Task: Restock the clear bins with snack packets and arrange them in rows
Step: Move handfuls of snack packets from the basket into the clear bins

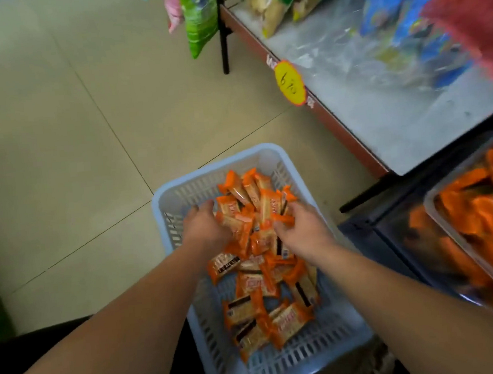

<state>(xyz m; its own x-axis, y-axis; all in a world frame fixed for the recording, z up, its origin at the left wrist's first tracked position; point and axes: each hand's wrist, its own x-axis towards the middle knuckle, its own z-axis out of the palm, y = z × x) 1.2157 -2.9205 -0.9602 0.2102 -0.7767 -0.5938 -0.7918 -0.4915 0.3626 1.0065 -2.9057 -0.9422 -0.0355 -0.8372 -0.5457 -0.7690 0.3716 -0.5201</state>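
Around the grip of the left hand (204, 224) and right hand (301, 226) on the snack packets (259, 212), walls of the basket (159, 203) close every side, leaving the way up open; bare floor (56, 143) lies left of it, while a shelf edge (340, 126) and clear bin (433, 201) crowd its right.

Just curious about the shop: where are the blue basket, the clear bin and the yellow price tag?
blue basket (161, 221): head view, left rim.
clear bin (438, 209): head view, left rim.
yellow price tag (290, 83): head view, middle.
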